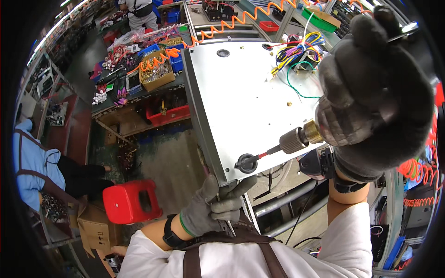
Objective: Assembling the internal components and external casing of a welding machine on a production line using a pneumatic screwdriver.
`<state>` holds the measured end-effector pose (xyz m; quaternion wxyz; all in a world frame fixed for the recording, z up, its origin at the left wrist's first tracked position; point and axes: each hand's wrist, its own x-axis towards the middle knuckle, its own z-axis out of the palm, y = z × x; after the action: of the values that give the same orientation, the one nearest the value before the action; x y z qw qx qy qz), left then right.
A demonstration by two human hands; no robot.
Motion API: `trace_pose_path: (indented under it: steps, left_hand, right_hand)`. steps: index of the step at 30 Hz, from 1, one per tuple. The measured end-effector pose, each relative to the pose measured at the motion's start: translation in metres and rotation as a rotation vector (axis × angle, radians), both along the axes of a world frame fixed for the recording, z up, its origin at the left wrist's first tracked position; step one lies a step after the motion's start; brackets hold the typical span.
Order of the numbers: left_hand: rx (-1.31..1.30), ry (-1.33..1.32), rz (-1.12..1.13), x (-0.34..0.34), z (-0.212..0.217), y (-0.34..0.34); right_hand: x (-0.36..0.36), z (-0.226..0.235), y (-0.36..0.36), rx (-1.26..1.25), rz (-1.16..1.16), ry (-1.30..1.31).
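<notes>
My right hand (pixel 371 88), in a dark grey glove, is closed around a power screwdriver (pixel 295 141). Its knurled collar and long bit reach down to the left, and the tip shows over the near left corner of a white metal panel (pixel 236 102); whether it touches cannot be told. Close by the tip are a black grommet (pixel 249 167) and a small hole. My left hand (pixel 211 206), in a grey glove, has its fingers curled at that same corner, gripping the panel's edge. A bundle of coloured wires (pixel 303 51) lies on the panel's far right part.
Left of the panel, a bench carries a cardboard box (pixel 157 74) of small metal parts and blue bins. A red stool (pixel 131 202) stands on the floor, near a seated person in blue (pixel 39 162). An orange coiled hose (pixel 232 25) crosses beyond the panel. Metal rollers (pixel 287 197) run beneath.
</notes>
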<state>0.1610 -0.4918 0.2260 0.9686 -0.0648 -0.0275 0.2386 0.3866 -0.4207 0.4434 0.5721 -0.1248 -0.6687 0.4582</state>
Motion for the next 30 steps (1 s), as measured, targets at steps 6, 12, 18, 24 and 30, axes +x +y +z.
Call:
trace_pose_path:
  steps: [6,12,18,24,30]
  left_hand:
    - [0.064,-0.008,0.03,0.0,-0.011,-0.005]
    - [0.129,-0.061,0.05,0.003,-0.02,-0.005]
    - [0.024,-0.191,0.05,0.008,-0.019,-0.003]
    - [0.073,-0.209,0.029,0.007,-0.017,-0.002]
    - [0.049,-0.236,0.031,0.01,-0.019,-0.002]
  right_hand:
    - [-0.016,-0.016,-0.006,-0.055,-0.02,0.103]
    - [-0.031,-0.012,-0.012,-0.015,-0.061,0.048]
    - [-0.057,0.0,-0.024,0.055,-0.196,-0.122]
    - [-0.088,0.002,-0.034,-0.02,-0.306,-0.196]
    - [-0.086,-0.003,-0.032,0.275,-0.352,-0.34]
